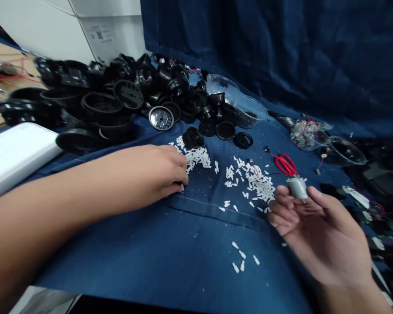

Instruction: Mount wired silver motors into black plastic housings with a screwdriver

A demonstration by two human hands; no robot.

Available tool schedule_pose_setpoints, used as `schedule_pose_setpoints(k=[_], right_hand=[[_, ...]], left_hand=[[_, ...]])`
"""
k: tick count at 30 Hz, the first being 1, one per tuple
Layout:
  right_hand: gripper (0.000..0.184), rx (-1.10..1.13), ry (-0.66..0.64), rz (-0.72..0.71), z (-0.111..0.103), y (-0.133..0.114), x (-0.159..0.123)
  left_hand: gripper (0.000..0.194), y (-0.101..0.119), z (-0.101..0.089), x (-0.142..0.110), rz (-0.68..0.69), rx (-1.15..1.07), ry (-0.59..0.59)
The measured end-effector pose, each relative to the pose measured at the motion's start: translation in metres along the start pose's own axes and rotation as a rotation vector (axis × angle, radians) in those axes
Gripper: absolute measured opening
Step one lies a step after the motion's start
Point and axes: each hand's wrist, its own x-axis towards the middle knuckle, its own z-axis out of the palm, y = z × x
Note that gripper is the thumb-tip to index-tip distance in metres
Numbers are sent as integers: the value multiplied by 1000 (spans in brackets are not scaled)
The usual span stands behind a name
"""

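Observation:
My left hand (pixel 157 170) rests on the blue denim cloth (pixel 196 218), its fingertips pinched around a small white plastic piece (pixel 182 187) beside a heap of similar pieces (pixel 196 159). A second scattered heap (pixel 258 183) lies between my hands. My right hand (pixel 321 231) holds a small silver electric motor (pixel 297 187) between thumb and fingers. Red wires (pixel 285 165) loop from the motor, just above my fingertips.
A mound of black plastic round housings (pixel 101 104) fills the back left. Clear plastic bowls (pixel 249 111) hold small parts at the back. Another clear bowl (pixel 345 150) sits right, near wired parts. A white box (pixel 16 152) lies left, and a dark blue curtain (pixel 281 43) hangs behind.

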Motion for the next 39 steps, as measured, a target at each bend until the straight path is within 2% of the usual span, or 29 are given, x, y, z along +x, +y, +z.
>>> schedule_pose_setpoints(k=[6, 10, 16, 23, 31, 36, 39], right_hand=[[34, -62, -151, 23, 0, 8, -3], [36, -103, -213, 68, 0, 13, -4], [33, -97, -274, 28, -2, 15, -5], [26, -238, -387, 99, -8, 21, -7], [29, -398, -454, 212, -1, 24, -10], [26, -473, -409, 118, -7, 26, -10], [25, -519, -448, 12, -8, 30, -10]], left_hand=[[16, 2, 2, 2, 8, -28, 60], [14, 4, 5, 4, 10, 6, 55], [13, 24, 1, 9, 5, 4, 93], [15, 51, 11, 17, 141, -163, -1], [15, 55, 23, 15, 181, -182, -19], [14, 63, 28, 19, 192, -211, 22], [14, 73, 34, 22, 96, -268, 51]])
